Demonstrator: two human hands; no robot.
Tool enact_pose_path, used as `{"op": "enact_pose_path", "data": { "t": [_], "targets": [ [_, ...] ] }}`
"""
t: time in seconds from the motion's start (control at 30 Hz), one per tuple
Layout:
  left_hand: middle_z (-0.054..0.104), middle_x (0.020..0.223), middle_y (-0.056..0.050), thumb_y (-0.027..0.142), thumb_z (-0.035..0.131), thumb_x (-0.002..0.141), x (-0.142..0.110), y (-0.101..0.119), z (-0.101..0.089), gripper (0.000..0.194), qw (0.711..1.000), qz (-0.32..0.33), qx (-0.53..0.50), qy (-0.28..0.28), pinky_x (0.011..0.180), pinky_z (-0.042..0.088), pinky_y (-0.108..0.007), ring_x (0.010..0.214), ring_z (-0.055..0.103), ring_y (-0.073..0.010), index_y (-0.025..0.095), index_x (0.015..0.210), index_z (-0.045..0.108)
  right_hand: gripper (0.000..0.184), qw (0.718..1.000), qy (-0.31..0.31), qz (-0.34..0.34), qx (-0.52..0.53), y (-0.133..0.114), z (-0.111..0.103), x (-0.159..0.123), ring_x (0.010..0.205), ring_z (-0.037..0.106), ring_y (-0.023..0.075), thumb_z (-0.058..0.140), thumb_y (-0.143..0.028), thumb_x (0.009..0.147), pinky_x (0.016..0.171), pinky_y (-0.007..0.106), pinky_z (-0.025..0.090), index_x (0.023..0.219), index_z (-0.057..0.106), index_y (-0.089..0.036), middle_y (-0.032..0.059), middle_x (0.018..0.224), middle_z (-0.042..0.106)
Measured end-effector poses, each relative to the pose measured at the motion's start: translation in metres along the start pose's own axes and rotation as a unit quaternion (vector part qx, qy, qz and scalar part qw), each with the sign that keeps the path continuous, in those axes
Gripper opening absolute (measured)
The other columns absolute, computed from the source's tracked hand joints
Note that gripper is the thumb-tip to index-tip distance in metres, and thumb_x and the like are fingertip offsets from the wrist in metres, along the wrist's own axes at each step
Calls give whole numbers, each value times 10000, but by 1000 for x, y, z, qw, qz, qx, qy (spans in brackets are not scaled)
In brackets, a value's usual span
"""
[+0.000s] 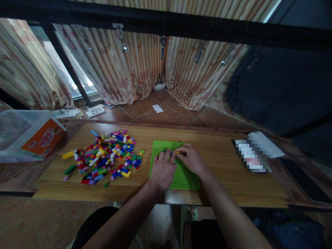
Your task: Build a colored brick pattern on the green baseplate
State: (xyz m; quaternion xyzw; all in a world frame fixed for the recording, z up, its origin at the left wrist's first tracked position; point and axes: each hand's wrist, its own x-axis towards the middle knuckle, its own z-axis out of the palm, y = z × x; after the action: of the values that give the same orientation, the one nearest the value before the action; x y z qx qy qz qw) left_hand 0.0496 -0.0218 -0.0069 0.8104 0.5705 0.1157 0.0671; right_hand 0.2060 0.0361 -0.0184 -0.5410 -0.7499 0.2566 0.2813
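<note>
A bright green studded baseplate (185, 178) lies on the wooden tabletop. Flat across its left half rests my left hand (164, 169), fingers stretched forward. My right hand (190, 157) is closed in a pinch at the plate's upper middle, thumb and fingertips on a small yellow brick (177, 152). A bit of blue shows by the left fingertips, mostly hidden by the fingers. Whether the yellow brick is seated on the studs cannot be made out. Left of the plate spreads a loose pile of coloured building bricks (103, 159).
A clear plastic bin (23, 135) with an orange label stands at the far left. On the right lie a partly blurred item (250, 155), a white object (267, 143) and a dark flat slab (303, 180). Curtains (145, 69) hang beyond the table (220, 148).
</note>
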Motion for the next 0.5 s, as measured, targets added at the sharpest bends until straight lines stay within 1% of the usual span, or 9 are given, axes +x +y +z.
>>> {"op": "enact_pose_path", "data": {
  "t": [0.1, 0.17, 0.3, 0.4, 0.5],
  "targets": [
    [453, 1407, -124, 317, 447, 921, 0, -3, 0, 443, 1000, 1, -12, 0, 950, 419, -481, 1191, 453, -299, 197, 1347, 457, 175, 1000, 9, 0, 7, 1, -4, 0, 800, 595, 154, 643, -250, 781, 763, 312, 480, 933, 720, -207, 44, 904, 639],
    [449, 1409, -117, 329, 473, 908, -1, -4, -1, 449, 1000, -1, -15, 2, 950, 424, -469, 1190, 453, -297, 201, 1339, 460, 189, 1000, 24, 8, 3, 1, -8, 1, 813, 613, 163, 614, -252, 795, 791, 327, 482, 951, 712, -210, 44, 907, 676],
    [441, 1410, -131, 314, 492, 895, -2, -3, -2, 460, 1000, -3, -25, 18, 971, 418, -460, 1189, 456, -302, 162, 1328, 463, 171, 997, 56, 49, -9, -1, -14, 2, 817, 652, 182, 565, -230, 812, 803, 340, 490, 878, 721, -209, 46, 882, 725],
    [429, 1428, -129, 294, 487, 897, -4, -2, 2, 454, 999, 7, -32, 33, 1028, 371, -480, 1253, 413, -302, 155, 1329, 459, 167, 996, 56, 66, -14, -4, -13, 2, 791, 671, 189, 563, -204, 800, 786, 343, 503, 840, 725, -203, 48, 851, 737],
    [426, 1441, -124, 291, 466, 909, -4, -1, 7, 458, 999, 12, -45, 27, 1072, 323, -508, 1317, 362, -291, 154, 1346, 439, 178, 996, 48, 69, -15, -5, -10, 1, 791, 680, 190, 564, -165, 780, 785, 346, 514, 840, 727, -201, 49, 849, 741]
  ]
}}
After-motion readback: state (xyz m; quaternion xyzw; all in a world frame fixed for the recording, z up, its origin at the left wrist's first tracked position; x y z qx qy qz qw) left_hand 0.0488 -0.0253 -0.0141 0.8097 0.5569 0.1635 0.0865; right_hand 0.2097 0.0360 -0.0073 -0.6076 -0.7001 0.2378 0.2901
